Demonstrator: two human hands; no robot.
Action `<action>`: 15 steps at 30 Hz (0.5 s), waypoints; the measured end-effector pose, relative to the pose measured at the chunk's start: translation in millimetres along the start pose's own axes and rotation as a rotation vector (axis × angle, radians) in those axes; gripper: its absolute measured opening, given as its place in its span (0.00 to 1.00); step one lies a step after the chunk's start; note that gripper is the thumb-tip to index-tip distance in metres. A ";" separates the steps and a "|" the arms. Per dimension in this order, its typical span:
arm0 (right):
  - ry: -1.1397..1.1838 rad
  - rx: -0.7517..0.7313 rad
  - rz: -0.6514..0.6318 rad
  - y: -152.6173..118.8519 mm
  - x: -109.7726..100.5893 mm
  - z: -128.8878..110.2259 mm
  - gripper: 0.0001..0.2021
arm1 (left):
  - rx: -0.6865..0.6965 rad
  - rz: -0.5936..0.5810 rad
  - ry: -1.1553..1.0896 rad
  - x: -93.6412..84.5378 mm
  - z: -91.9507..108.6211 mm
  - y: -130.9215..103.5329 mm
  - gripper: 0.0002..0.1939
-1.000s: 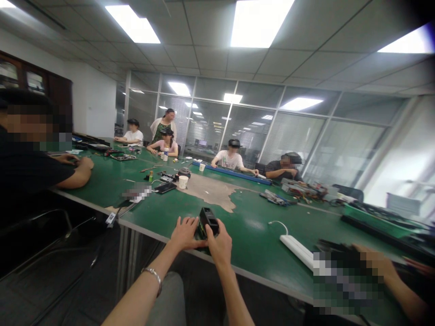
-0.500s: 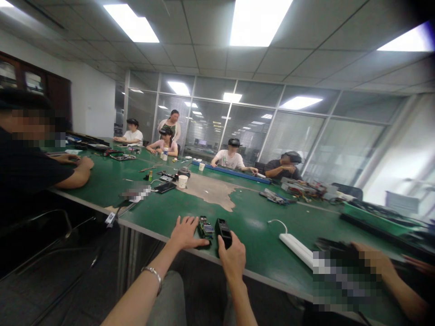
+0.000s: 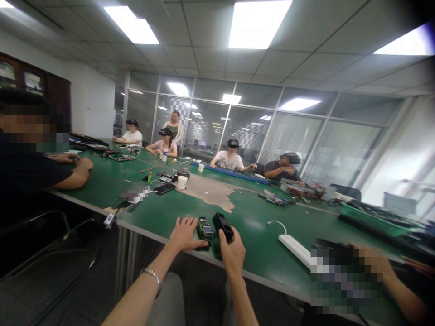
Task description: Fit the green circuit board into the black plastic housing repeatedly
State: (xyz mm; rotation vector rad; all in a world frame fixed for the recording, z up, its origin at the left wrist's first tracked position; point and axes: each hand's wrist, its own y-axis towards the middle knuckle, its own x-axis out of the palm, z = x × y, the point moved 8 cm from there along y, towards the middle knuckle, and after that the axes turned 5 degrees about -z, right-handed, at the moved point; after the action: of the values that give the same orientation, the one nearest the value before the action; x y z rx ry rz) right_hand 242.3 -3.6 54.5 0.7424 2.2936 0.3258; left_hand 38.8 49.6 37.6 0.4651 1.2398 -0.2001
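Note:
My left hand (image 3: 185, 234) lies on the green table (image 3: 265, 253) near its front edge, fingers spread, the thumb stretched below a small green circuit board (image 3: 205, 229) with a little screen or metal part on it. The board sits flat just right of my fingers. In my right hand (image 3: 233, 249) is a black box-shaped case (image 3: 223, 226), gripped between thumb and fingers and tilted, close to the board's right side. The fingers behind the case are partly hidden.
A white power strip (image 3: 295, 251) lies to the right, beside a co-worker's hand (image 3: 374, 262). Further back are a paper cup (image 3: 182, 182), a black phone (image 3: 165, 188) and a green basket (image 3: 384, 219). Another person's arm (image 3: 76, 174) rests at the left.
The black case in my right hand has tilted to the left and risen slightly. My left hand and the board are nearly unmoved.

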 end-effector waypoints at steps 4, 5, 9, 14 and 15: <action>0.133 -0.091 -0.026 3.7 4.1 -26.2 0.31 | 0.000 0.004 0.009 -1.3 1.0 -0.6 0.51; 0.135 -0.099 -0.038 3.9 7.0 -30.4 0.30 | 0.001 0.001 0.010 -1.2 1.3 -0.5 0.51; 0.071 -0.120 -0.103 4.4 20.8 -42.5 0.27 | -0.007 -0.001 0.014 -1.3 1.1 -0.5 0.50; -0.052 -0.184 -0.182 4.5 31.8 -59.2 0.24 | -0.004 -0.012 0.022 -0.3 1.3 -1.1 0.48; -0.085 -0.195 -0.195 4.0 33.0 -61.9 0.23 | -0.004 -0.009 0.024 -0.4 1.2 -1.2 0.47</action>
State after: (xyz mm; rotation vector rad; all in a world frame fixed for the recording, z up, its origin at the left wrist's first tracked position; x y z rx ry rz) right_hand 181.9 17.7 83.4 0.4236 2.1940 0.4118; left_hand 39.3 47.9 38.0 0.4595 1.2656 -0.1996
